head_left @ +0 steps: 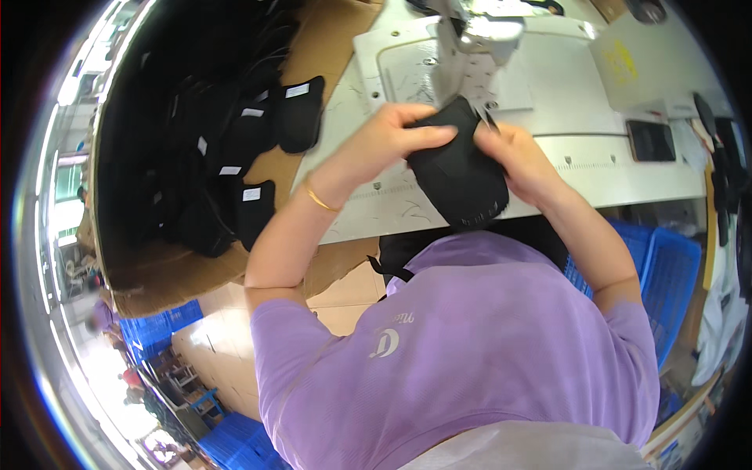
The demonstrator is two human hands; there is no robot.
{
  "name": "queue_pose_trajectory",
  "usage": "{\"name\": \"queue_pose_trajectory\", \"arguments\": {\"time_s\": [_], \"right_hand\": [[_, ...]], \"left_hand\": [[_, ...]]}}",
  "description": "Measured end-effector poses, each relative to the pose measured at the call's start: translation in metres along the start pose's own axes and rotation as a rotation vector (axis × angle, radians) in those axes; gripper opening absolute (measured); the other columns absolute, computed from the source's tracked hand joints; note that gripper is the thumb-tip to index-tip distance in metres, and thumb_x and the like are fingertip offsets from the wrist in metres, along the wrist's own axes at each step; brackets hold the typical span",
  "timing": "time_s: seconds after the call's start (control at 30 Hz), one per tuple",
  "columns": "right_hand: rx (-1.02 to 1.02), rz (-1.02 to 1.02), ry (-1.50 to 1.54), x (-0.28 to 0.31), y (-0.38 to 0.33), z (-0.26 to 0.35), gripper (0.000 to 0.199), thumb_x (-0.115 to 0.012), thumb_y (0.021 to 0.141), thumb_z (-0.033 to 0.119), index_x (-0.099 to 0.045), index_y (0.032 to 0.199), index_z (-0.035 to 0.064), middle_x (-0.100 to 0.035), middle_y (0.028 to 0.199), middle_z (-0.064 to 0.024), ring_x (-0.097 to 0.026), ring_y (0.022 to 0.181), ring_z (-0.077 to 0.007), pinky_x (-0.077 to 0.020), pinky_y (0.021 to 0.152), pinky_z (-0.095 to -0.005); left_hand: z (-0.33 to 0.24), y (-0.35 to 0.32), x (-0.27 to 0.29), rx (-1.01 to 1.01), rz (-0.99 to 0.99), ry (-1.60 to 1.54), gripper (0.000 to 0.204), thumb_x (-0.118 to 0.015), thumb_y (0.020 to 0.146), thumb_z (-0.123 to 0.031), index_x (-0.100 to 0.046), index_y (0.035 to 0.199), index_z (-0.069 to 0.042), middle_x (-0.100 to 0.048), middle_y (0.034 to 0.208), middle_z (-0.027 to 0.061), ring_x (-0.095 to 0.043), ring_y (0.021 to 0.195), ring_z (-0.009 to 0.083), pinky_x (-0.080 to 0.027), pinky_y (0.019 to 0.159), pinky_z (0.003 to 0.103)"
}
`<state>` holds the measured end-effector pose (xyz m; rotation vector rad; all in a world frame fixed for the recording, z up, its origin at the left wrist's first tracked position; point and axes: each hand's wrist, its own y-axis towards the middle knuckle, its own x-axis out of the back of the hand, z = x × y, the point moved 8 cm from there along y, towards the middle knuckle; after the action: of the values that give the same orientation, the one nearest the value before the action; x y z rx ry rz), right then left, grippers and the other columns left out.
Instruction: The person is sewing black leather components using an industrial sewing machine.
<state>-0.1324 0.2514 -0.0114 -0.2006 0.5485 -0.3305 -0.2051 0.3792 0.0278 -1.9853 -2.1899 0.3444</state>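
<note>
A rounded black fabric piece (460,182) is held up between my hands at the front edge of the white sewing machine bed. My left hand (403,135) grips its upper left edge, thumb lying across the front and fingers behind. My right hand (521,160) is closed at its upper right edge. A thin pointed sliver (486,117), part silver and part dark, shows by the right fingertips; I cannot tell whether it is a tool. Just beyond the fabric stands the sewing machine head (470,47), its needle area partly hidden by the piece.
Many black fabric pieces with white labels (299,117) are heaped on cardboard (333,35) to the left. A dark phone (651,141) lies on the right of the machine table (611,176). Blue crates (670,274) stand below on the right, with more blue crates (160,325) at the left.
</note>
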Motion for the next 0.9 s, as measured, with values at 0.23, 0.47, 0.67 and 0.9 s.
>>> {"name": "queue_pose_trajectory", "arguments": {"time_s": [0.23,0.47,0.67,0.9], "right_hand": [[0.158,-0.452,-0.745,0.13,-0.002,0.139,0.035,-0.069,0.081,0.029,-0.066,0.097,-0.0012,-0.065,0.081,-0.003,-0.058,0.063,-0.0097,-0.0458,0.056,-0.0243],[0.722,-0.854,-0.837,0.096,-0.012,0.154,0.034,-0.065,0.092,0.034,-0.058,0.072,0.0074,-0.046,0.063,0.0067,-0.038,0.056,-0.0023,-0.0304,0.052,-0.0202],[0.295,-0.214,-0.434,-0.022,0.001,0.042,0.018,-0.061,0.094,0.015,-0.061,0.104,-0.0001,-0.064,0.077,-0.0021,-0.057,0.064,-0.0075,-0.0483,0.058,-0.0264],[0.494,-0.311,-0.632,-0.018,-0.015,0.077,0.015,-0.061,0.093,0.015,-0.059,0.093,-0.0006,-0.054,0.069,0.001,-0.042,0.063,-0.0025,-0.0359,0.055,-0.0219]], "left_hand": [[0.009,-0.06,0.146,0.07,-1.009,1.71,0.047,-0.065,0.081,-0.025,-0.054,0.113,0.008,-0.058,0.109,0.0247,-0.057,0.103,0.0398,-0.05,0.084,0.046],[-0.027,-0.064,0.142,-0.158,-1.158,1.239,0.018,-0.053,0.079,-0.011,-0.061,0.09,0.001,-0.063,0.075,0.0194,-0.065,0.074,0.0324,-0.051,0.071,0.043],[-0.005,-0.031,0.03,-0.178,-0.468,-0.64,0.039,-0.054,0.081,-0.002,-0.053,0.12,-0.003,-0.064,0.099,0.0022,-0.063,0.09,0.0155,-0.05,0.075,0.027],[-0.107,0.001,0.048,-0.459,-0.365,0.142,0.042,-0.072,0.08,-0.007,-0.059,0.12,-0.003,-0.065,0.104,0.0027,-0.061,0.093,0.0115,-0.049,0.082,0.024]]}}
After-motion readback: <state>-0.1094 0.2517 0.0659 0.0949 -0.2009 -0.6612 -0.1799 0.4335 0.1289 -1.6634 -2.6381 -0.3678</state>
